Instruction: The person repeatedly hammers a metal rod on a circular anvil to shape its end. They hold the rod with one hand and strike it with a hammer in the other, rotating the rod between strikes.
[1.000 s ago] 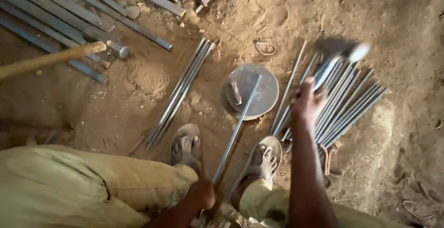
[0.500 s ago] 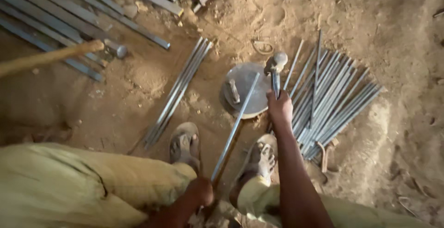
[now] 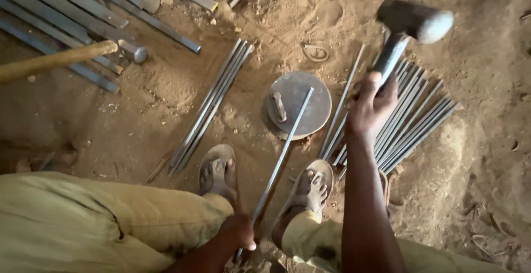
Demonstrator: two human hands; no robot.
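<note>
My right hand [image 3: 371, 102] grips the handle of a heavy hammer [image 3: 414, 21], raised above the ground with its head up and to the right. My left hand [image 3: 239, 232], low between my knees, holds the near end of a long thin metal rod [image 3: 281, 157]. The rod's far tip rests on a round metal anvil plate [image 3: 310, 112] set in the sand, beside a small chisel-like piece [image 3: 278, 107] standing on it. My sandalled feet [image 3: 218, 172] sit either side of the rod.
A bundle of thin rods [image 3: 412, 123] lies right of the plate, another bundle [image 3: 213, 104] to its left. Flat steel bars [image 3: 83, 13] are stacked at top left, with a wooden handle [image 3: 55, 60] across them. Sandy ground all around.
The hammer came down onto the rod at the plate half a second ago and has now swung back up to the right. My left hand keeps the rod in place.
</note>
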